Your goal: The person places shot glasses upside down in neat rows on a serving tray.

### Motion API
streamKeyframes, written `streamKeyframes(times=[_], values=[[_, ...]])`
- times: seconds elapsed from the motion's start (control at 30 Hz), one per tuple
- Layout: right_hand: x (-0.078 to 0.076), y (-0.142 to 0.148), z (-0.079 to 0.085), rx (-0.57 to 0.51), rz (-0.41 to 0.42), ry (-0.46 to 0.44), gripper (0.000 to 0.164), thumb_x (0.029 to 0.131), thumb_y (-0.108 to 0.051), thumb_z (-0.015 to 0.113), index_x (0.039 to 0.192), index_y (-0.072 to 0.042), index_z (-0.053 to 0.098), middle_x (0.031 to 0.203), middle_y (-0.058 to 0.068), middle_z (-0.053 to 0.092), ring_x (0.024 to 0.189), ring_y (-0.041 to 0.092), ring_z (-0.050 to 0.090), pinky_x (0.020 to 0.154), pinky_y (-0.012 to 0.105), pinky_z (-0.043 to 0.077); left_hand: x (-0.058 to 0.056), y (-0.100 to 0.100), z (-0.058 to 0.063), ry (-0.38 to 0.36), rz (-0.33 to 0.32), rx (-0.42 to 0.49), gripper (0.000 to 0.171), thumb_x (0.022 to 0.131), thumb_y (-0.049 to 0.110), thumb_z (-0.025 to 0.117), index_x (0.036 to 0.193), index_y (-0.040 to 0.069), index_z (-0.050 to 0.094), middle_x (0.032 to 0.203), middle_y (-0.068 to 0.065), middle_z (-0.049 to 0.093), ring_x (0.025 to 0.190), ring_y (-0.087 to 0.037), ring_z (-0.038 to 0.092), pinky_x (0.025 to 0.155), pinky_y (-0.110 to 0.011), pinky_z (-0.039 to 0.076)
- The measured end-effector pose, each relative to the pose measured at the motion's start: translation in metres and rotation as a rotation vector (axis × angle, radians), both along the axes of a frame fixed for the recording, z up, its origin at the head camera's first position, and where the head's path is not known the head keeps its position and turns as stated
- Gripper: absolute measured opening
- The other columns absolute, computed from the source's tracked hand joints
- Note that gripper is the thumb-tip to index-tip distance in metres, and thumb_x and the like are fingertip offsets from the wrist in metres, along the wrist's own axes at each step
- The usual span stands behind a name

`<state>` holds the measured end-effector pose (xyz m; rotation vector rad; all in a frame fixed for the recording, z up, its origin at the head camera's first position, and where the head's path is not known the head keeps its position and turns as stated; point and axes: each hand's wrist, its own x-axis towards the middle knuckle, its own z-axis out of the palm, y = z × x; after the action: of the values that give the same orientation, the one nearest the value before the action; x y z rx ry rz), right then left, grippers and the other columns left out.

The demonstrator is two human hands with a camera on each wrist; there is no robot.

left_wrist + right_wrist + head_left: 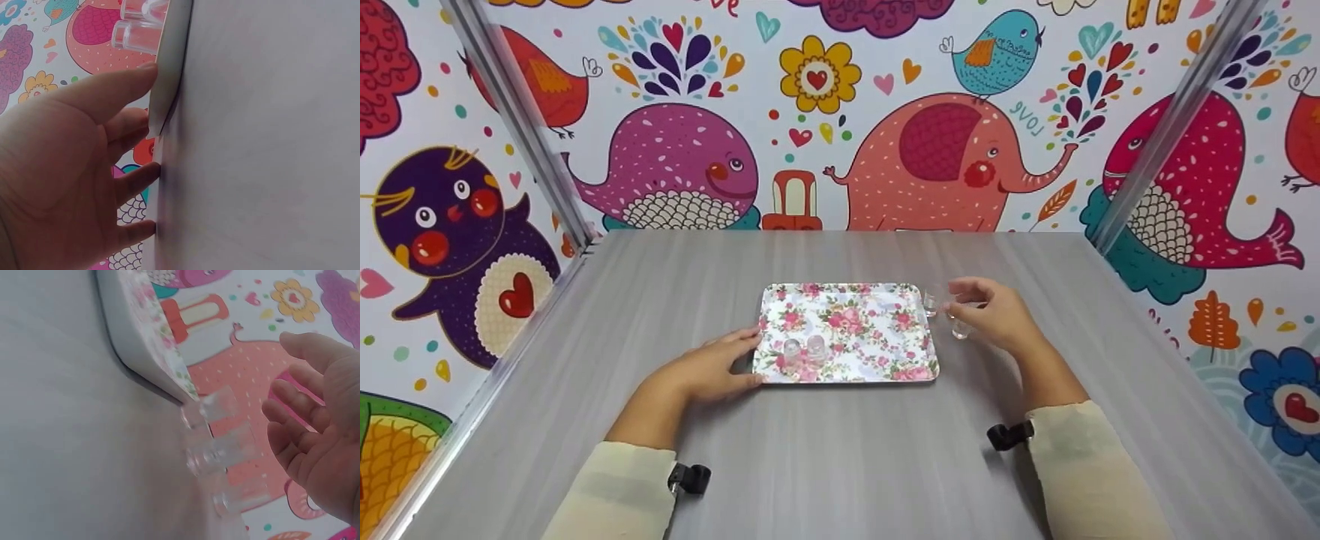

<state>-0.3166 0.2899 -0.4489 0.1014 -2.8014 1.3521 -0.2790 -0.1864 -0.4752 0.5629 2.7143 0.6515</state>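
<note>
A floral tray (pixel 847 330) lies on the table with two small clear cups (pixel 816 346) near its front left corner. My left hand (pixel 716 366) is at the tray's left end. Its thumb and forefinger touch the rim (pixel 169 73), while the lower fingertips reach down to the tabletop. To the right of the tray stand three more clear cups; in the right wrist view the middle cup (pixel 222 449) shows between the others. Beside these, my right hand (pixel 994 315) hovers with loosely bent fingers, apart from the cups and holding nothing.
The grey wood-grain table (pixel 840 465) carries the tray and cups. Patterned panels (pixel 810 135) with cartoon animals enclose the back and sides, joined by metal corner posts (pixel 1177 120). Each sleeve bears a small black wrist camera (pixel 690 478).
</note>
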Motion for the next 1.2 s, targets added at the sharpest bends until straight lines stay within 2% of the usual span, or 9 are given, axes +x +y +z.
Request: streamKeyframes(times=[0.07,0.27,0.43,0.6,0.77,1.0,1.2], values=[[-0.001,0.007,0.0,-0.009,-0.013,-0.005,0.049,0.096,-0.041,0.081,0.138,-0.019,0.07,0.138,0.012,0.071,0.125,0.031,0.067,0.098,0.039,0.063,0.0,0.0,0.0,-0.004,0.002,0.002,0.081,0.102,0.048,0.069,0.167,0.012,0.038,0.179,-0.006,0.029,0.165,-0.044,0.025,0.132,-0.069,0.022],[-0.002,0.019,-0.003,-0.02,-0.042,-0.041,0.057,0.095,-0.044,0.082,0.141,-0.015,0.067,0.137,0.011,0.071,0.125,0.03,0.065,0.098,0.033,0.059,0.001,0.0,0.0,-0.007,0.007,0.003,0.08,0.102,0.048,0.069,0.167,0.012,0.038,0.179,-0.005,0.029,0.165,-0.044,0.025,0.131,-0.07,0.022],[-0.006,0.022,-0.009,-0.01,-0.056,-0.089,0.062,0.094,-0.047,0.082,0.144,-0.015,0.065,0.136,0.01,0.07,0.125,0.029,0.063,0.104,0.038,0.058,0.001,0.001,0.001,0.0,-0.002,0.006,0.079,0.103,0.046,0.069,0.167,0.011,0.038,0.178,-0.007,0.03,0.165,-0.043,0.026,0.132,-0.069,0.023],[-0.009,0.025,-0.017,-0.013,-0.039,-0.096,0.063,0.094,-0.043,0.083,0.146,-0.014,0.064,0.141,0.013,0.069,0.127,0.03,0.063,0.106,0.04,0.055,0.002,0.001,0.002,-0.014,0.006,0.017,0.079,0.102,0.045,0.07,0.167,0.011,0.039,0.178,-0.006,0.03,0.165,-0.043,0.026,0.131,-0.069,0.024],[-0.012,0.028,-0.023,0.024,-0.008,-0.083,0.061,0.094,-0.039,0.083,0.145,-0.012,0.065,0.137,0.013,0.071,0.123,0.031,0.065,0.102,0.038,0.054,0.002,0.0,0.002,-0.018,0.008,0.02,0.08,0.102,0.046,0.071,0.167,0.012,0.039,0.178,-0.006,0.03,0.165,-0.043,0.026,0.131,-0.069,0.024],[-0.014,0.032,-0.03,0.047,0.013,-0.073,0.056,0.091,-0.034,0.086,0.138,-0.007,0.069,0.125,0.015,0.074,0.113,0.027,0.067,0.09,0.026,0.052,0.001,0.0,0.0,-0.013,0.001,0.02,0.08,0.102,0.046,0.07,0.167,0.012,0.039,0.179,-0.005,0.029,0.165,-0.042,0.024,0.132,-0.069,0.022],[-0.016,0.033,-0.035,0.07,0.042,-0.104,0.051,0.09,-0.028,0.087,0.132,-0.004,0.07,0.127,0.017,0.073,0.109,0.025,0.065,0.086,0.026,0.052,0.001,0.0,0.001,-0.001,-0.008,0.022,0.08,0.102,0.047,0.07,0.167,0.011,0.039,0.178,-0.006,0.03,0.165,-0.043,0.025,0.132,-0.068,0.022]])
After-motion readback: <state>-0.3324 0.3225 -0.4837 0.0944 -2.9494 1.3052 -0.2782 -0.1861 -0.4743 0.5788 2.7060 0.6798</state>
